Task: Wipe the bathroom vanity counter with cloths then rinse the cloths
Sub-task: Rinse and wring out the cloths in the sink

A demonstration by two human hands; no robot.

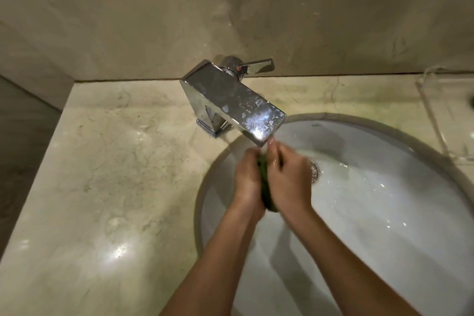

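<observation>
A: What does the head view show?

B: Two bare arms reach up from the bottom, over a white sink. The left hand and the right hand are close together, just under the end of the tap.

A: Where is the cloth?

B: The green cloth is squashed between the two hands. Only a thin strip peeks out in the middle, and a small bump hangs out below, by the wrists. It is over the sink, not on the bench.

A: How are the fingers?

B: The fingers of the right hand are bent and wrapped over the cloth. The left hand's fingers curl round it from the other side. Both hands clamp on it. They look blurry, so I cannot tell each finger apart.

A: Is there water?

B: Yes. Water comes out of the tap's end onto the hands. The sink is wet and shiny by the drain, just right of the right hand.

A: And the tap?

B: It is silver and square, with white spots on top. Its lever at the back points right. It stands on the bench behind the sink.

A: And the bench?

B: Pale stone with thin lines in it — bright spots of light shine on the left part. A stone wall stands behind it.
</observation>
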